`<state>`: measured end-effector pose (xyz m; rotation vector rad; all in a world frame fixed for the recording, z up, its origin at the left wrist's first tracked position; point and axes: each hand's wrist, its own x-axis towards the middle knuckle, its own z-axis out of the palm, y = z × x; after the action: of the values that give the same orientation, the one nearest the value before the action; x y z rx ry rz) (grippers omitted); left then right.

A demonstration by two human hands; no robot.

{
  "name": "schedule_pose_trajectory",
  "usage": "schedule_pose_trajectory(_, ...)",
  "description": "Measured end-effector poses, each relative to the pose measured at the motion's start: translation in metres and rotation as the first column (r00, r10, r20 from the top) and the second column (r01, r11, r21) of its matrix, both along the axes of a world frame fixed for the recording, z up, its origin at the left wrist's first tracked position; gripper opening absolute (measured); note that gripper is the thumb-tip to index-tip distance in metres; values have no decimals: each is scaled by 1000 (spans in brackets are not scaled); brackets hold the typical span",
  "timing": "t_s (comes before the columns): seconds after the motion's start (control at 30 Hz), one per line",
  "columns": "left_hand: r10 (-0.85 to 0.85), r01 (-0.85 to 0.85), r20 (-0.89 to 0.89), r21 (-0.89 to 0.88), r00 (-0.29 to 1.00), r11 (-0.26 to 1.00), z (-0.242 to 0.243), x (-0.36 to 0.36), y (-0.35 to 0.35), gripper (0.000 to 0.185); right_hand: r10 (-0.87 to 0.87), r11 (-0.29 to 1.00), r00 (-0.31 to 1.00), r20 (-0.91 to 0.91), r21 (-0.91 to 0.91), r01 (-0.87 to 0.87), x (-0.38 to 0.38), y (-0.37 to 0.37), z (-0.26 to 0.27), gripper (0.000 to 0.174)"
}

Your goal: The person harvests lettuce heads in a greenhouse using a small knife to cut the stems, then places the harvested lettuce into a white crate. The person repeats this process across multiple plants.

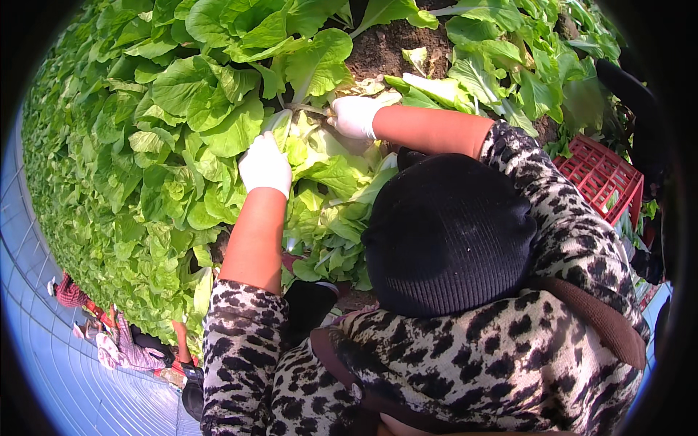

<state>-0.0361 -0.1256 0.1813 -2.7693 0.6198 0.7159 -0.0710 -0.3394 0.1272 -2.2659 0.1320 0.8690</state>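
My left hand (265,165), in a white glove, is closed at the pale stalk (281,125) of a leafy green plant. Broad green leaves (204,92) rise just beyond it. In a fist to the right, my white-gloved right hand (353,118) grips a narrow, knife-like tool (306,108). That tool points left, toward the base of the plants; leaves hide its tip, and its exact kind is unclear. Beneath and between the hands lie loose, partly yellowed leaves (332,177).
Dense leafy greens (114,180) fill the left side. Bare brown soil (392,49) shows ahead. A red plastic crate (602,177) is at the right. Other people (128,346) work at the lower left, near blue sheeting (71,376). Black ribbed cloth (447,234) bulges before my torso.
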Motion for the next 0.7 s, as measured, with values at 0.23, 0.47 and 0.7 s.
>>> schedule_pose_trajectory(0.23, 15, -14, 76, -7, 997, 1000, -13, 7, 6, 30, 297, 949, 954, 42, -122, -290, 23, 1, -10, 27)
schedule_pose_trajectory(0.47, 257, -280, -115, -495, 959, 822, 4, 10, 29, 43, -140, 960, 963, -230, 205, 189, -39, -45, 20, 27)
schedule_pose_trajectory(0.7, -43, -919, -927, -362, 372, -154, 62, -41, 31, 48, -383, 870, 902, 199, 406, 280, -44, -77, 75, 28)
